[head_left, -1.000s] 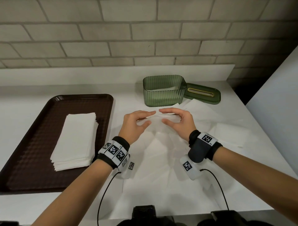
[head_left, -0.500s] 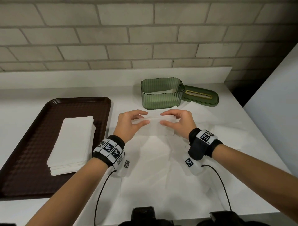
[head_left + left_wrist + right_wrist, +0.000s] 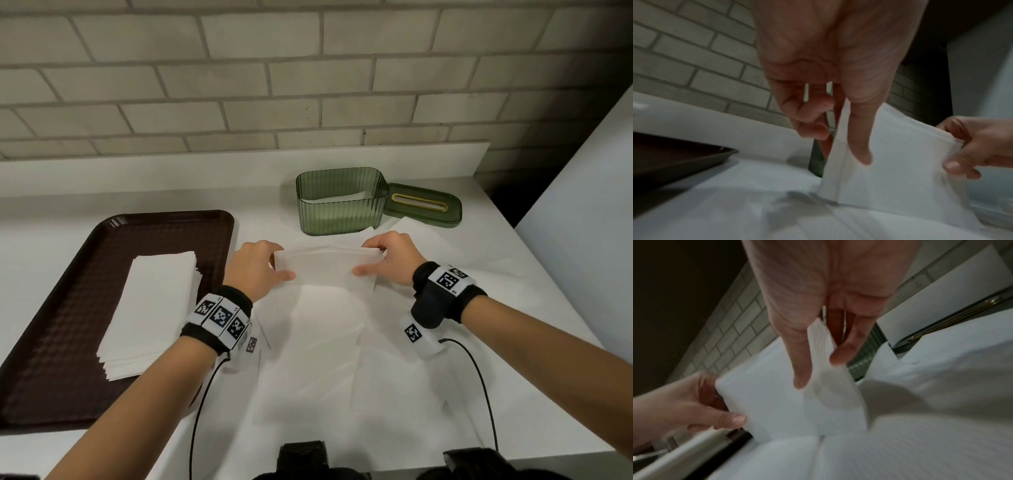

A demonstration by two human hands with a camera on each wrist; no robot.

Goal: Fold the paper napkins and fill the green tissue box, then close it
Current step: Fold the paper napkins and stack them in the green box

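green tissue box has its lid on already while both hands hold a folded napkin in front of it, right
Not quite. The green tissue box is open: its lid lies flat on the counter beside it, on its right side, as the head view shows. The rest holds: the left hand and right hand each pinch an end of the folded napkin in front of the box.
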